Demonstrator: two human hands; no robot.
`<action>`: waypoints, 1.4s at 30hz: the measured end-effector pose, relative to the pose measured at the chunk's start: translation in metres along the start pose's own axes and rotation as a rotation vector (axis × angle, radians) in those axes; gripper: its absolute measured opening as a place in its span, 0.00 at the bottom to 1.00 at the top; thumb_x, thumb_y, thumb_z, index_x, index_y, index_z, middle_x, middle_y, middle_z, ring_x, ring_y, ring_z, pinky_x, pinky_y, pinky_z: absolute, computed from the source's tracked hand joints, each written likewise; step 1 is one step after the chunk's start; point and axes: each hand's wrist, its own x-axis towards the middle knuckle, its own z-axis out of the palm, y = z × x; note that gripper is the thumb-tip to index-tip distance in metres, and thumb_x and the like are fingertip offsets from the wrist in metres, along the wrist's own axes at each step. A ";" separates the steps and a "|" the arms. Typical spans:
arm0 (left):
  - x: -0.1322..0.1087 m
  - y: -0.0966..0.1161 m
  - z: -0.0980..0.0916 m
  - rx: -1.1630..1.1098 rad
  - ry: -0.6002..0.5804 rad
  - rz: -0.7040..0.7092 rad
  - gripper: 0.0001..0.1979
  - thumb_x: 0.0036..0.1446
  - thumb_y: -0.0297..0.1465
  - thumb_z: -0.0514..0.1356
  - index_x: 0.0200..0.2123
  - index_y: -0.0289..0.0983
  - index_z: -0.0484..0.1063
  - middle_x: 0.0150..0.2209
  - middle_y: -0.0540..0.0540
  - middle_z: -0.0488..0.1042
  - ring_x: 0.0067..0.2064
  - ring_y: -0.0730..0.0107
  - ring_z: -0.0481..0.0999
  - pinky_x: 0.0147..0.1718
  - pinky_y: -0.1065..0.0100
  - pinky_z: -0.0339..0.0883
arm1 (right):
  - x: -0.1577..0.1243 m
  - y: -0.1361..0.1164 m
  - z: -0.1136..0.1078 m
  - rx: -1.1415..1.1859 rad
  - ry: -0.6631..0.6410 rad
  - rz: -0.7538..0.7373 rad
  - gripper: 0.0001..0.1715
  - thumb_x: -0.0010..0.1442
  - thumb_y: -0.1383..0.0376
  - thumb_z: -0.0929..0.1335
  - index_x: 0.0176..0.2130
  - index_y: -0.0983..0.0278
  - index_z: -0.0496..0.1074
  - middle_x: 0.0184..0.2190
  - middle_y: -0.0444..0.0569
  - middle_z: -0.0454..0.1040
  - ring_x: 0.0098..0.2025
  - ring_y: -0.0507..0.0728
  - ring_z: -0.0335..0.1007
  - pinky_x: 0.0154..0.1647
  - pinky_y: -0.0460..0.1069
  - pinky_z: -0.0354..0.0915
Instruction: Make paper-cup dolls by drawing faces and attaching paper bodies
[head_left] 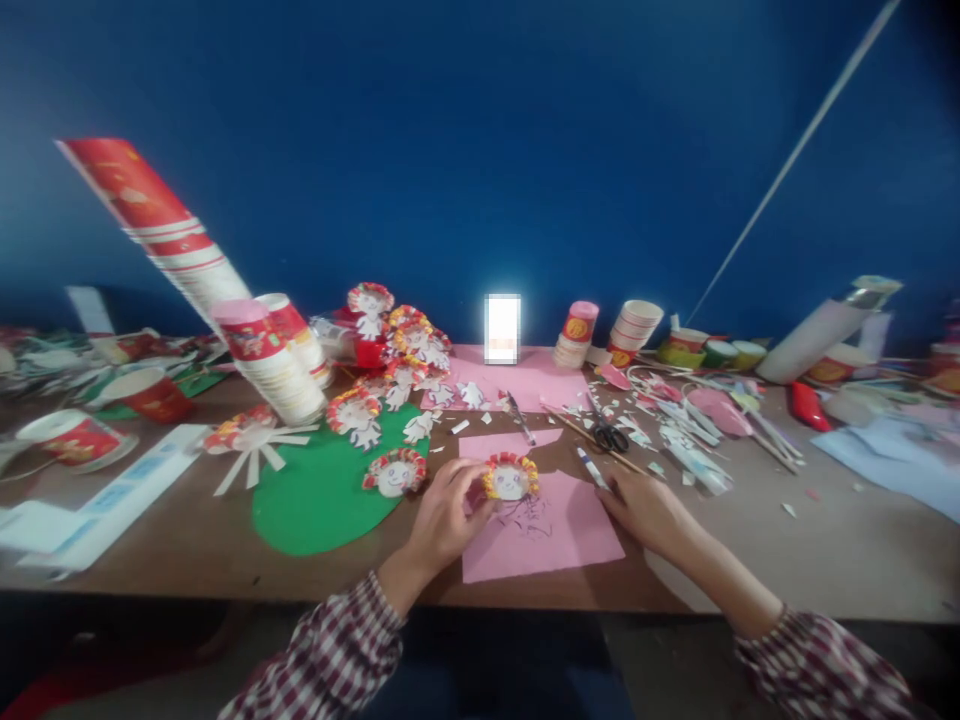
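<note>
Between the thumb and fingers of my left hand is a small paper face with a red and yellow curled rim. It is held over a pink sheet marked with dark scribbles. My right hand grips a white marker, which points up and left beside the pink sheet. Left of my left hand lies another paper face with a red rim, at the edge of a green sheet.
Black scissors, a pen and thin sticks lie beyond my hands among paper scraps. Stacked paper cups lean at the left. More cups stand by the blue wall. Small paper figures are piled behind the green sheet.
</note>
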 end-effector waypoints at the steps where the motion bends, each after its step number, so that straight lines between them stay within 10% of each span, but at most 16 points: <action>1: 0.000 0.000 0.000 0.000 0.000 -0.004 0.18 0.58 0.39 0.60 0.49 0.38 0.67 0.48 0.41 0.72 0.52 0.57 0.70 0.52 0.53 0.67 | 0.000 -0.002 -0.003 -0.003 -0.001 0.015 0.13 0.63 0.60 0.61 0.32 0.64 0.68 0.30 0.51 0.75 0.33 0.58 0.71 0.32 0.49 0.56; 11: 0.002 -0.002 0.000 0.010 0.026 0.024 0.15 0.59 0.37 0.58 0.48 0.39 0.68 0.47 0.40 0.73 0.50 0.56 0.72 0.49 0.52 0.69 | 0.009 -0.032 -0.024 0.077 0.061 0.009 0.09 0.62 0.62 0.63 0.33 0.64 0.68 0.26 0.47 0.73 0.28 0.53 0.67 0.27 0.46 0.50; 29: 0.002 -0.002 -0.002 -0.060 -0.023 -0.070 0.15 0.58 0.36 0.59 0.48 0.38 0.69 0.47 0.39 0.73 0.50 0.56 0.72 0.49 0.53 0.70 | 0.008 0.020 -0.017 -0.109 0.011 0.146 0.14 0.61 0.54 0.64 0.35 0.63 0.69 0.30 0.51 0.75 0.34 0.61 0.73 0.28 0.48 0.54; 42: 0.000 -0.005 0.003 -0.129 0.002 -0.105 0.13 0.55 0.30 0.60 0.45 0.37 0.68 0.44 0.41 0.72 0.47 0.60 0.71 0.48 0.57 0.69 | 0.119 -0.123 -0.030 0.096 -0.068 -0.189 0.12 0.61 0.59 0.65 0.38 0.64 0.72 0.35 0.49 0.77 0.36 0.55 0.72 0.33 0.46 0.58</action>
